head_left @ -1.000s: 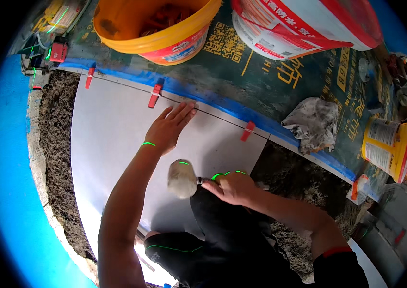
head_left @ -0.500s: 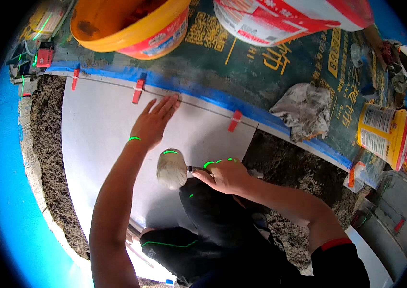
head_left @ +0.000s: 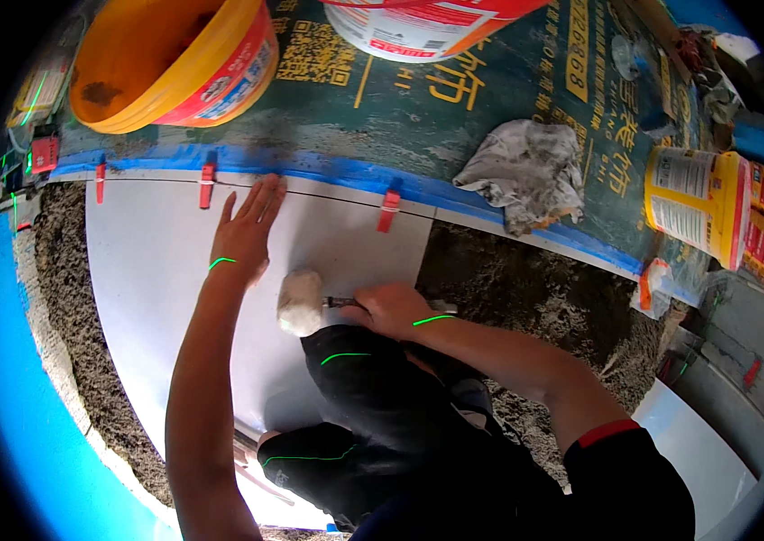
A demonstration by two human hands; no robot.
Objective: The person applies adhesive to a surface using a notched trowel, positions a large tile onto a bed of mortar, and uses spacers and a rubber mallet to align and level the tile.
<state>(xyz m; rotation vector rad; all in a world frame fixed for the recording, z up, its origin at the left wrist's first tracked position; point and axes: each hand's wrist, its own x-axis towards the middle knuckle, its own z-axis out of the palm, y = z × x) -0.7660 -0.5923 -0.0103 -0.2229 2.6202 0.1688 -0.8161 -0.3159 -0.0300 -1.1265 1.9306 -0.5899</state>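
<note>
My left hand [head_left: 247, 230] lies flat with fingers stretched on a large pale tile [head_left: 147, 261], its fingertips at the tile's far edge. In my right hand [head_left: 388, 309] is a mallet [head_left: 300, 303] with a pale, dirty head, gripped by its short-looking handle. The mallet head is over the tile, just beyond my knee; whether it touches the surface I cannot tell. Along the far joint sit a red clip [head_left: 207, 186] near my left fingertips, a second red clip [head_left: 388, 211] to the right and a third red clip [head_left: 101, 183] to the left.
Dark wet mortar [head_left: 508, 279] borders the tile on the right, rough mortar [head_left: 75, 270] on the left. Beyond blue tape [head_left: 328, 183], a green covering bears a yellow bucket [head_left: 120, 99], a white-red bucket [head_left: 418, 36], a dirty rag [head_left: 531, 171] and a yellow tub [head_left: 693, 203].
The whole view has shifted, carrying the scene leftward. Against the tile, the mallet head has moved slightly right and away from me, and looks smaller. My left hand stays on the tile.
</note>
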